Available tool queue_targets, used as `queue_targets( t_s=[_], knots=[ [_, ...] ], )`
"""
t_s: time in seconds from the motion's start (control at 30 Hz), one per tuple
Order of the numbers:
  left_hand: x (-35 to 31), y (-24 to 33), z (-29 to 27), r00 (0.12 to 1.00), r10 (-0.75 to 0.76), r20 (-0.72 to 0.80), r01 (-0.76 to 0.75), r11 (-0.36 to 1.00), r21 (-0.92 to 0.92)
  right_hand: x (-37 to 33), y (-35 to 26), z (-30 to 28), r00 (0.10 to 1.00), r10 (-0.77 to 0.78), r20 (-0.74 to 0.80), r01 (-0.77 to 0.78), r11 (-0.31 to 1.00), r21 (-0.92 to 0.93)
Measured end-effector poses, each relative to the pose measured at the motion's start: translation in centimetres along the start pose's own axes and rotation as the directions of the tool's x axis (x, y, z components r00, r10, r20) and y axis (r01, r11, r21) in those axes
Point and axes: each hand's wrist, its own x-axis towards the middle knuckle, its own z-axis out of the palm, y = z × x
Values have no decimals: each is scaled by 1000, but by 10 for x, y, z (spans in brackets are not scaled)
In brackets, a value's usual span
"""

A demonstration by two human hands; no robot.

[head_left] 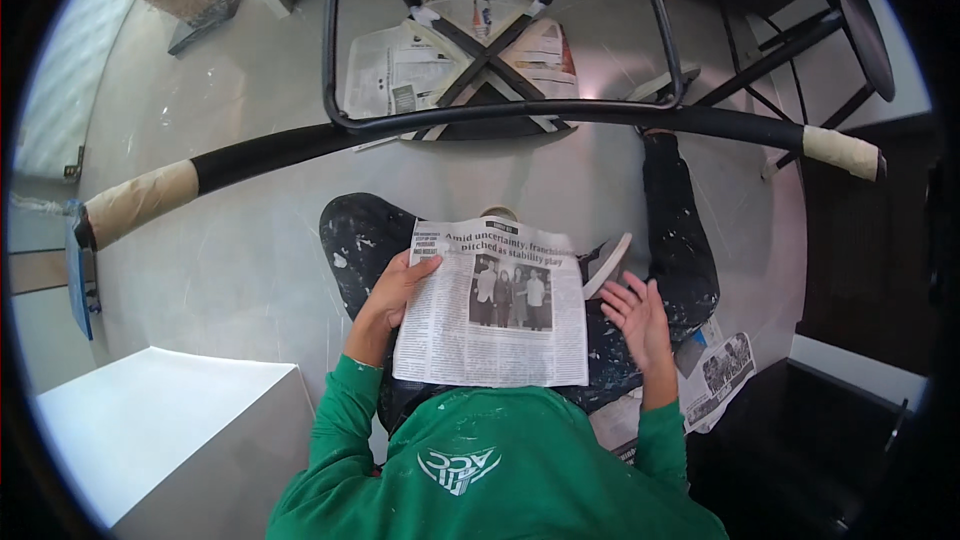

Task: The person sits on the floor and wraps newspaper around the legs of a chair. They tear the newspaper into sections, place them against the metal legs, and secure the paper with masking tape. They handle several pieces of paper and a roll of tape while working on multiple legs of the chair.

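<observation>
A folded sheet of newspaper (490, 345) with a black-and-white photo lies over my lap. My left hand (398, 290) pinches its left edge, thumb on top. My right hand (643, 325) is open just off the sheet's right edge, fingers spread and palm turned up, holding nothing. Behind the sheet's top edge a tan rounded rim (498, 212) peeks out; the rest of it is hidden. In front of me spans a black metal chair frame (510, 118). Tan wrapping covers its left end (140, 205) and its right end (840, 150).
More newspaper (385, 70) lies on the grey floor under the frame's crossed bars (487, 55). Another printed sheet (720, 380) is by my right side. A white box-like block (175, 430) stands at left, and a black stool-like frame (865, 35) at far right.
</observation>
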Motion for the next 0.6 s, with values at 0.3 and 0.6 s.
queue_targets(
  t_s=[0.3, 0.6],
  knots=[
    [3, 4, 3, 999, -5, 54, -11, 958, 286, 70, 20, 27, 999, 30, -14, -31, 656, -754],
    [-15, 1, -4, 998, 38, 49, -48, 969, 242, 90, 60, 37, 996, -55, 65, 84, 730, -678]
  ],
)
